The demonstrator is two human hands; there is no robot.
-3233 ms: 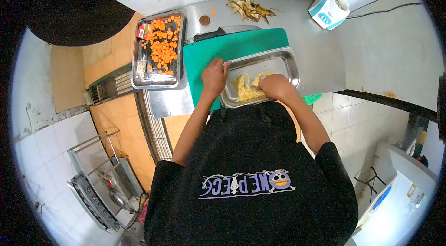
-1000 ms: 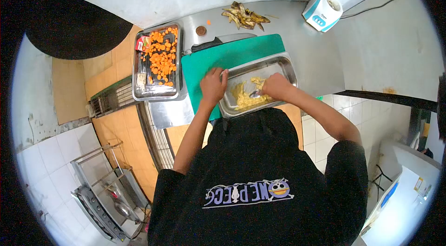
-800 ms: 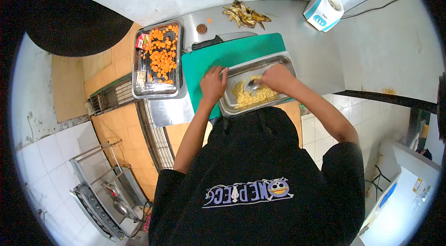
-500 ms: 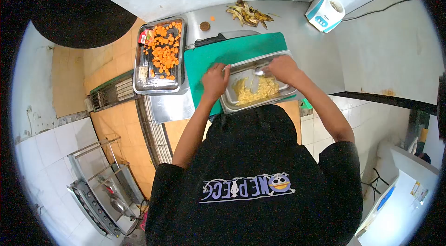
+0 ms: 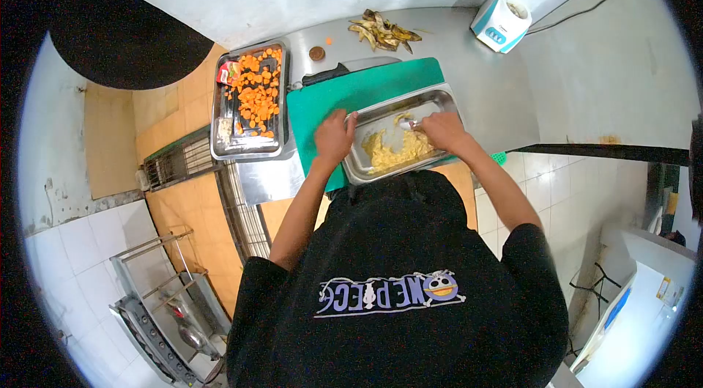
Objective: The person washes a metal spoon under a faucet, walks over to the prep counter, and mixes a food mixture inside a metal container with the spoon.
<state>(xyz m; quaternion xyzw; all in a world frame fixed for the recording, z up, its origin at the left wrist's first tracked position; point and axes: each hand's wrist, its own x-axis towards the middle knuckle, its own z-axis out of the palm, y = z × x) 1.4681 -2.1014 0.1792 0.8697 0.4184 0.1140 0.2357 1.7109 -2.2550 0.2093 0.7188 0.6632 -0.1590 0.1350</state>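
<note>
A rectangular steel pan sits on a green cutting board. Yellow mashed food lies along the near side of its floor, with a small bit towards the far side. My left hand grips the pan's left rim, thumb over the edge. In my right hand, over the right part of the pan, is a metal spoon, its bowl pointing left beside the small bit of mash.
Left of the board stands a tray of orange carrot pieces with a red packet. Behind the board lie a black-handled knife, a round brown object and dark banana peels. A white and teal appliance stands back right.
The spoon in my right hand has shifted about within the pan, and the mash is more gathered on the near side. My left hand stays at the left rim. The camera view has shifted slightly.
</note>
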